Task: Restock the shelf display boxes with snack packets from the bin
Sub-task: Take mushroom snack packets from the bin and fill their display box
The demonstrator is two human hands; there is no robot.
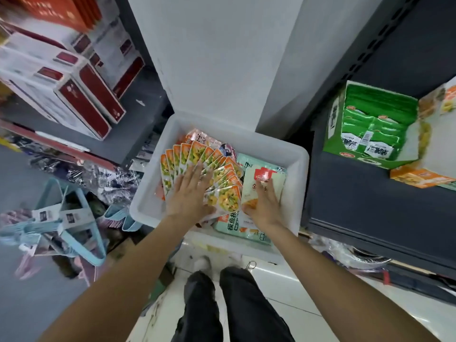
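Note:
A white plastic bin (294, 154) stands on the floor between two shelf units, holding snack packets. A fan of several small orange and yellow packets (209, 166) lies spread in its left half, and my left hand (190, 193) presses flat on them with straight fingers. My right hand (265, 206) rests on a pale packet with a red label (261, 178) in the bin's right half; its fingers lie over the packet and a grip is not plain. Mint-green packets (234, 227) lie underneath. On the right shelf sit a green display box (333, 129) of green packets and an orange display box (419, 178).
Red and white cartons (81, 99) fill the dark shelf at left. Light blue hangers (81, 233) and wrapped goods lie on the floor at lower left. My legs in dark trousers (222, 304) stand just before the bin. A white wall panel (222, 58) rises behind it.

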